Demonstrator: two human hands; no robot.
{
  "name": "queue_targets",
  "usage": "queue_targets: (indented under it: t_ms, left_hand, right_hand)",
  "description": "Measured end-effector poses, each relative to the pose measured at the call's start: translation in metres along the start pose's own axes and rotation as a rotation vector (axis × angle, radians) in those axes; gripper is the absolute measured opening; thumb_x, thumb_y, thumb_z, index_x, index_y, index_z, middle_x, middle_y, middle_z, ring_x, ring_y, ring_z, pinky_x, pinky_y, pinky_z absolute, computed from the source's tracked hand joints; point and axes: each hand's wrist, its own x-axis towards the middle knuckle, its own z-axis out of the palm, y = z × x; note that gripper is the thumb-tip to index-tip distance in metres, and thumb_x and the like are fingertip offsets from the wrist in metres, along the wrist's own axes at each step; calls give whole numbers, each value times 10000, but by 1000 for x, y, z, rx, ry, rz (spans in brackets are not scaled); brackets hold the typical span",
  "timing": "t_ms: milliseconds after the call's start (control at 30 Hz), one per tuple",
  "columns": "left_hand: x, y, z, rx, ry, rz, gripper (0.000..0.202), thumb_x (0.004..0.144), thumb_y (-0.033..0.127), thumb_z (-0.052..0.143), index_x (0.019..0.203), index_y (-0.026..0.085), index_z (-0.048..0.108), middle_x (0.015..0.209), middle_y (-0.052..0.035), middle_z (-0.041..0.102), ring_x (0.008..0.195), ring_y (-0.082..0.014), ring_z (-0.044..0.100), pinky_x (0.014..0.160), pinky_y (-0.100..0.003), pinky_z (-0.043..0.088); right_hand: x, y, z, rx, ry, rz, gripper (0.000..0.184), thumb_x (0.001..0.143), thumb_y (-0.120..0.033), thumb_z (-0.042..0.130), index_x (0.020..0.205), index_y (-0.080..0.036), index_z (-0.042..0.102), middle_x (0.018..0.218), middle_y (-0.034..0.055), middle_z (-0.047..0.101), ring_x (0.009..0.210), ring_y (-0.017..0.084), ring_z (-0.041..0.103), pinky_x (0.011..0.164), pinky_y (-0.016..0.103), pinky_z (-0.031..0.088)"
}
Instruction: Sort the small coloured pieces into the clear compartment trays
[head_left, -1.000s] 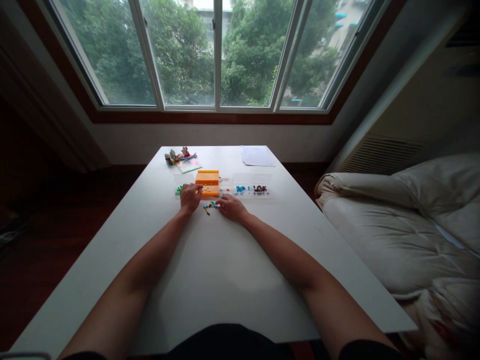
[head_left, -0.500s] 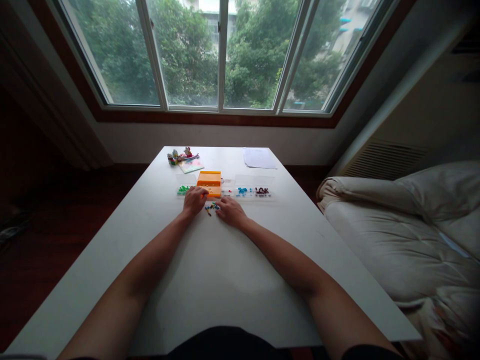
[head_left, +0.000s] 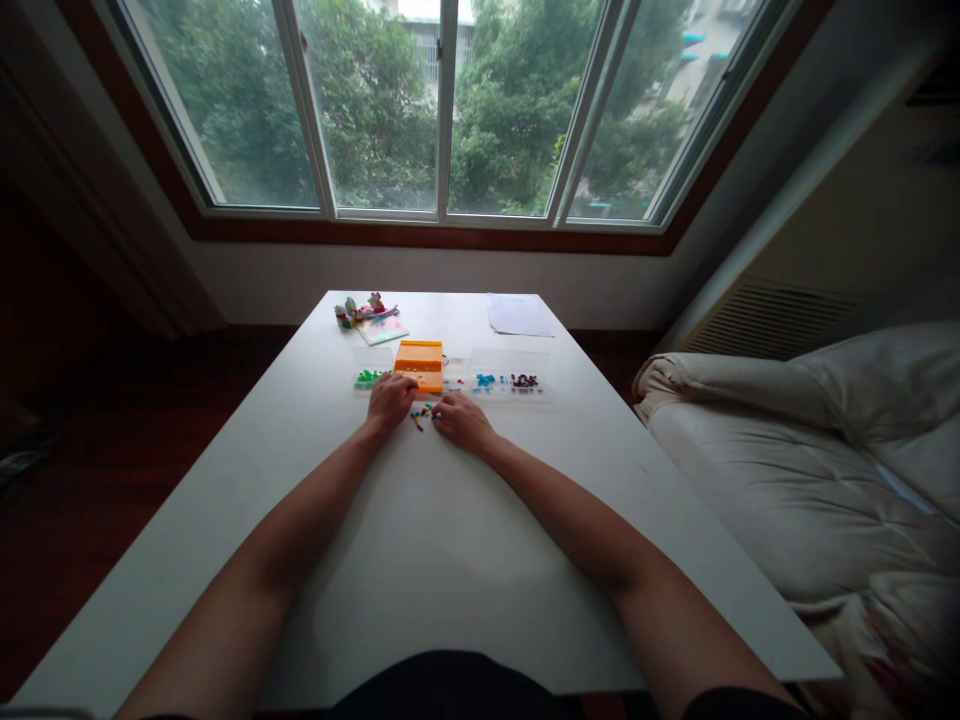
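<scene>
My left hand [head_left: 390, 401] rests on the white table [head_left: 450, 560] just in front of an orange box [head_left: 419, 365], fingers curled down; what they hold, if anything, is hidden. My right hand [head_left: 463, 420] lies beside it, fingertips bent onto a small scatter of coloured pieces [head_left: 420, 413] between the two hands. Green pieces [head_left: 367, 379] lie left of the box. Blue pieces [head_left: 485, 381] and dark red pieces [head_left: 523, 381] sit in a clear tray [head_left: 510, 360] to the right.
A small toy model [head_left: 358, 310] and a coloured booklet [head_left: 381, 330] stand at the table's far left. White paper [head_left: 517, 314] lies at the far edge. A white sofa cushion [head_left: 810, 460] is close on the right. A window [head_left: 442, 110] fills the wall ahead.
My left hand has slid slightly right and nearer, uncovering the green pieces. My right hand has barely moved. The view shifted a little.
</scene>
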Motion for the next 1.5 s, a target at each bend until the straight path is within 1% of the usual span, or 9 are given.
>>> queue_targets:
  t_ms: [333,633,833,900,1067,1200,1300,1367,1500]
  left_hand:
    - [0,0,1,2,-6,9,188,926,242,561,929,225,748,962,-72,711,935,-265,556,911,-407,433]
    - [0,4,2,-14,-11,19,189,932,251,559,929,223,746,950,-76,707,943,-264,558,896,-401,444]
    - [0,5,1,-20,-30,16,189,924,249,563,919,231,751,957,-77,711,944,-262,568,909,-407,448]
    - [1,5,1,-17,-36,20,194,926,248,557,912,231,749,954,-76,711,946,-263,568,912,-409,447]
    - [1,5,0,-36,-65,14,182,914,239,562,912,233,744,947,-70,716,959,-266,564,904,-401,452]
    - [0,6,1,-62,-105,29,177,909,232,563,912,230,740,938,-64,718,962,-256,573,891,-384,460]
    - [0,6,2,-91,-127,57,173,905,225,567,922,229,739,952,-59,722,956,-245,582,887,-376,464]
    - [0,5,2,-99,-135,72,168,901,221,573,922,228,739,954,-57,724,944,-241,584,882,-374,466]
    - [1,5,2,-101,-147,66,162,895,225,580,917,228,740,943,-53,728,931,-237,590,869,-365,467]
  right_hand:
    - [2,4,5,26,23,-48,56,909,-180,667,953,-205,691,1007,70,637,998,216,543,907,332,448]
    - [4,12,2,114,-34,-57,51,853,-236,746,866,-209,705,992,61,622,998,232,545,915,366,432]
    - [2,9,5,121,39,-118,56,837,-194,732,847,-210,679,1021,59,634,1015,236,538,962,383,412]
    - [2,12,2,131,99,-107,57,844,-201,721,846,-215,666,1027,57,632,1013,234,538,969,383,410]
    - [3,41,-18,124,356,91,37,880,-221,650,847,-207,642,967,63,615,956,232,535,910,360,429]
    - [-2,75,-30,22,518,335,92,895,-255,613,831,-196,640,862,62,595,877,236,524,859,356,418]
    - [-8,93,-33,-41,545,490,132,913,-277,592,846,-184,657,840,70,593,862,241,524,862,367,396]
    - [-10,99,-34,-49,526,547,163,931,-293,569,895,-176,677,865,81,602,870,245,531,873,377,388]
    - [-10,95,-33,-22,504,526,231,962,-272,511,1058,-166,693,913,93,620,888,248,547,892,380,396]
